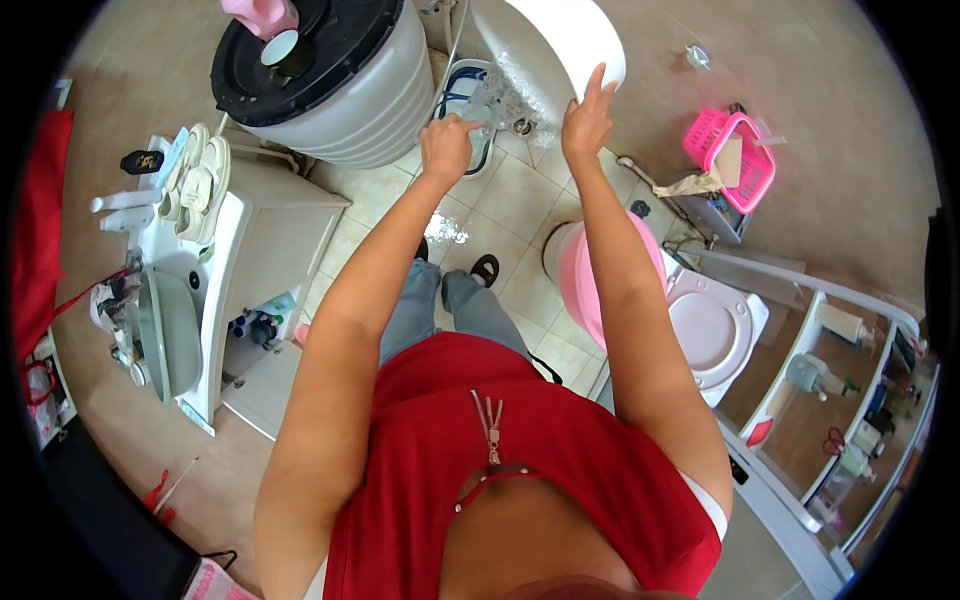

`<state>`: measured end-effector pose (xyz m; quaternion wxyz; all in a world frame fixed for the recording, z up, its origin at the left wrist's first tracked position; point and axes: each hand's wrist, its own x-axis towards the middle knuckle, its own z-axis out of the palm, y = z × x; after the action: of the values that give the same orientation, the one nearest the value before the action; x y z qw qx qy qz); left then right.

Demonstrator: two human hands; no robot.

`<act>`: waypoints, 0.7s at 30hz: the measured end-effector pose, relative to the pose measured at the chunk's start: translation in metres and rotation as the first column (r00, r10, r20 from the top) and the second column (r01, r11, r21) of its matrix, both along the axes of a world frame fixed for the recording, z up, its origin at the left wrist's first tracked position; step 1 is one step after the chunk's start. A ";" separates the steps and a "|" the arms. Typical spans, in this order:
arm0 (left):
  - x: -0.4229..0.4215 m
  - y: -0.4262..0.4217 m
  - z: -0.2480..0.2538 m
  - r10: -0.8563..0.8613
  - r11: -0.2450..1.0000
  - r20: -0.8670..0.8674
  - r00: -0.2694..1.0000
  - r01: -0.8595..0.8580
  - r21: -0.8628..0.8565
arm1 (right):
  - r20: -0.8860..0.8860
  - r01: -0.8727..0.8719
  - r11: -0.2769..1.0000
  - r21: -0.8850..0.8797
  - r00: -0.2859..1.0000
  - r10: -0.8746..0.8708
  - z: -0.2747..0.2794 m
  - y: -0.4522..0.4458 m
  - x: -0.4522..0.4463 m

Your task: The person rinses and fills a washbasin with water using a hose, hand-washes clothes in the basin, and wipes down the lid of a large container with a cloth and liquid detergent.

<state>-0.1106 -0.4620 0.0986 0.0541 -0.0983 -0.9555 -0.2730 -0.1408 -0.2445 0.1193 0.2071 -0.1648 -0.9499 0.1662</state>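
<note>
A large white basin (597, 45) is tilted on its side at the top centre. My right hand (588, 122) is on its lower right rim, thumb and fingers pressed against the edge. Clear, glistening material (515, 92), water or thin plastic, lies along the basin's inner side; which of the two I cannot tell. Left of it, my left hand (447, 150) is held over the tiled floor with its fingers curled in, near a white tray with blue lines (462, 84). Whatever it grips, if anything, is hidden.
A big white barrel (345, 120) with a black lid stands at the upper left. Below it is a sink cabinet (275, 215) bearing white shoes (200, 190). On the right are a pink bucket (580, 275), a toilet (712, 325) and a pink basket (757, 170). Wet tiles glisten near my feet.
</note>
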 end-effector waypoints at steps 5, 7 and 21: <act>-0.019 -0.010 -0.013 0.059 0.988 -0.076 0.995 -0.070 -0.137 | -0.232 -0.108 0.985 0.137 0.963 0.137 0.021 0.018 -0.034; -0.026 -0.015 -0.020 0.079 0.982 -0.076 0.994 -0.091 -0.165 | -0.300 -0.076 0.974 0.214 0.944 0.139 0.016 0.031 -0.040; -0.102 -0.023 -0.099 0.170 0.963 0.198 0.965 -0.120 -0.240 | -0.053 0.004 0.994 0.112 0.999 0.002 -0.057 0.111 0.111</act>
<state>-0.2124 -0.4852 -0.0005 -0.0419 -0.0027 -0.9851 -0.1669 -0.0294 -0.1339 0.0622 0.2414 -0.1486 -0.9518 0.1167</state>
